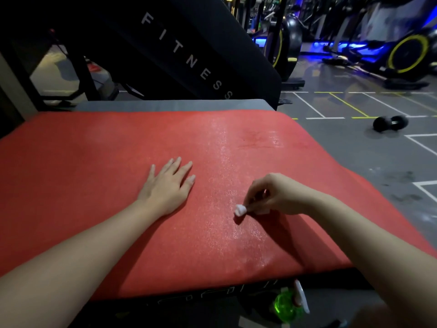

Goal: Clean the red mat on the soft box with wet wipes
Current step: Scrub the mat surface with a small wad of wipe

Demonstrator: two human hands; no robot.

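While the left hand [169, 185] lies flat on the red mat [94, 174] with straight, slightly spread fingers and holds nothing, the right hand [276, 196] pinches a small crumpled white wet wipe [240, 210] that touches the mat. A wet, shining strip runs from far to near between both hands. Under the near edge shows the black soft box [212, 297], with a green bottle [287, 306] close by. Far right, a black dumbbell [390, 123] lies on the grey lined floor [354, 150].
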